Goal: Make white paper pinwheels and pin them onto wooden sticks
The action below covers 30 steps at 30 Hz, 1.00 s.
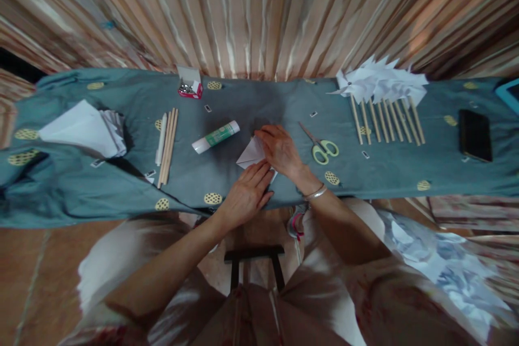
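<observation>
A small piece of white paper (250, 154), folded to a pointed shape with creases showing, lies on the cloth in front of me. My right hand (280, 150) covers its right side, fingers bent over and pressing it. From below, my left hand (248, 193) holds the lower edge with its fingers close together. Part of the paper is hidden under both hands. To the left lies a glue stick (216, 137) with a green label and white ends. Scissors (320, 145) with light green handles lie right of my right hand.
Wooden sticks (168, 147) and a stack of white paper (83, 128) lie left. A small red box (190, 86) with shiny metal pieces stands at the back. Paper pinwheels (381, 82) on sticks and a dark phone (475, 135) lie right. A curtain (259, 16) hangs behind.
</observation>
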Each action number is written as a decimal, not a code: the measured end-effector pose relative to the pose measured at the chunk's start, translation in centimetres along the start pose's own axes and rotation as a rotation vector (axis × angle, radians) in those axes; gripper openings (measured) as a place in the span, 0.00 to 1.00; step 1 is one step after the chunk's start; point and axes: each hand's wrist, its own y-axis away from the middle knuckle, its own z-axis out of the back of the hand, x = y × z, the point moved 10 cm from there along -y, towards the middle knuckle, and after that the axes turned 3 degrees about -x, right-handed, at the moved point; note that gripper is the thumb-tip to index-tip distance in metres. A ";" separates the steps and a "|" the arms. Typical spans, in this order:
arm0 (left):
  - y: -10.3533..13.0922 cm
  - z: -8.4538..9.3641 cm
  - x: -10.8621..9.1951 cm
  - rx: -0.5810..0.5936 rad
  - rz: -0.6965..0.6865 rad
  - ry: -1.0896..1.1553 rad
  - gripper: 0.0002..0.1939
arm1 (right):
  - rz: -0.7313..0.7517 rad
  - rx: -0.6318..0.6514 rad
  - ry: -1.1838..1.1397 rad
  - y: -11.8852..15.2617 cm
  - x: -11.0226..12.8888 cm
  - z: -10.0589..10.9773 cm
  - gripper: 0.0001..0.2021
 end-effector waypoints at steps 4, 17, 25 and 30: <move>0.2 1.7 1.0 -0.089 -0.010 0.014 0.21 | -0.063 -0.064 -0.040 0.0 -1.6 1.6 0.19; 3.5 11.4 12.2 -0.372 0.394 -0.246 0.25 | -0.142 -0.144 -0.078 1.3 -3.8 4.7 0.18; 2.4 11.5 10.6 -0.397 0.332 -0.258 0.23 | -0.059 -0.059 -0.158 2.2 -1.5 4.2 0.17; 0.1 7.1 5.2 -0.228 0.134 -0.119 0.17 | 0.041 0.171 -0.110 4.1 1.2 2.2 0.18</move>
